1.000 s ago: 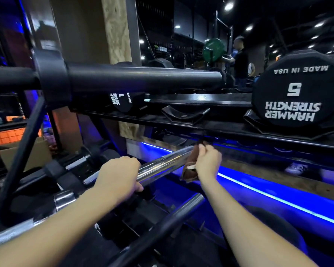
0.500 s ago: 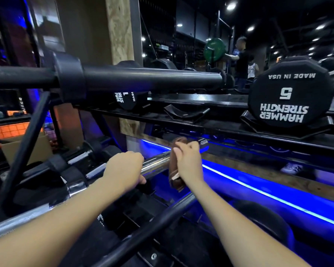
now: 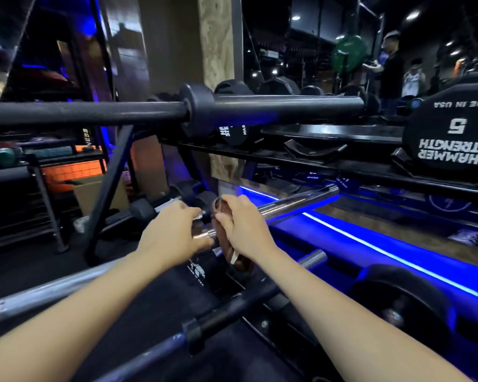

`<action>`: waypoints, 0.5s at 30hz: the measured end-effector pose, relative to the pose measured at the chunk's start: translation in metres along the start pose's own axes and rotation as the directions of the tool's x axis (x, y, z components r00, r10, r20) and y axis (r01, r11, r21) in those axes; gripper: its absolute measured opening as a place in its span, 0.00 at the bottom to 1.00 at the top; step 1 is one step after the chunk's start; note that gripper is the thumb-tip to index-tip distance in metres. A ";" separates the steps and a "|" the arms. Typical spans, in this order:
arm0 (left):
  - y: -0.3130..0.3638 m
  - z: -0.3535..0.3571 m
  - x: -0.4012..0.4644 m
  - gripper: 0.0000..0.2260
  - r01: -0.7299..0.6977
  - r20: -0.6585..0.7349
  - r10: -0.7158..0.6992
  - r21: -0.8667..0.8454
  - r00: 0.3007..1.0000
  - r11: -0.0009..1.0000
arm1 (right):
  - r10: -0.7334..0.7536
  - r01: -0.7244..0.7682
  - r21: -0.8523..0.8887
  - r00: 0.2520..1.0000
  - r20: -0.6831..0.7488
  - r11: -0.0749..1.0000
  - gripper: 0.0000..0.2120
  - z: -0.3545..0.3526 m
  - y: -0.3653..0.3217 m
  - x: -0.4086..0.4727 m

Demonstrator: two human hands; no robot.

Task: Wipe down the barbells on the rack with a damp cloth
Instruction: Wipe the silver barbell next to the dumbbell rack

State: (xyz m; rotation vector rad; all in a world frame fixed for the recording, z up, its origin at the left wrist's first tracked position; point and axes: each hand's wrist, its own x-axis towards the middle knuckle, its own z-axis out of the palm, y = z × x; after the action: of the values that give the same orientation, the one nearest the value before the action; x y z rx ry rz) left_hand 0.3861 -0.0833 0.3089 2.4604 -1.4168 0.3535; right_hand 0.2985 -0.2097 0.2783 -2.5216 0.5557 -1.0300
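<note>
Chrome steel barbell sleeve on the rack's middle tier is mid-wipe: right hand grips brown damp cloth around it, left hand curls on the bar just beside. Next, likely slide the cloth along toward the sleeve's free end.

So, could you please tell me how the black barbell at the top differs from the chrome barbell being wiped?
The black barbell is matte and dark; the chrome barbell is shiny and mirrors the blue light. The black one lies on the top tier, untouched; the chrome one sits lower, with the left hand on it and the right hand gripping the brown cloth against it. Both lie roughly level on the rack.
</note>
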 end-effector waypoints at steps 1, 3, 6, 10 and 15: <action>-0.005 0.001 -0.008 0.30 0.005 0.014 -0.005 -0.033 1.000 0.999 | -0.005 0.005 0.028 1.000 0.000 1.000 0.16 0.004 -0.007 -0.003; -0.010 0.006 -0.019 0.41 0.016 0.059 -0.012 -0.068 0.998 0.998 | -0.011 0.012 0.053 1.000 -0.008 0.999 0.15 0.010 -0.016 -0.009; -0.007 0.019 -0.022 0.47 0.021 0.040 -0.020 -0.026 0.999 0.999 | -0.019 0.023 0.055 0.997 -0.073 0.998 0.19 0.017 -0.016 -0.018; 0.001 0.024 -0.014 0.35 0.075 -0.084 -0.074 0.005 0.994 0.997 | -0.033 0.018 -0.056 0.958 -0.286 0.998 0.21 0.034 -0.014 -0.022; -0.002 0.010 -0.001 0.26 0.074 -0.028 -0.072 0.069 0.997 0.995 | -0.110 0.065 -0.149 0.940 -0.323 0.987 0.18 0.034 0.009 -0.010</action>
State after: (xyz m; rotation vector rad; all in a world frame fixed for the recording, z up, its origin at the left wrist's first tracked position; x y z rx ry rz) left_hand 0.3881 -0.0857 0.2987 2.5459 -1.3222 0.4234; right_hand 0.3147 -0.2066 0.2454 -2.5228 0.6287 -1.5136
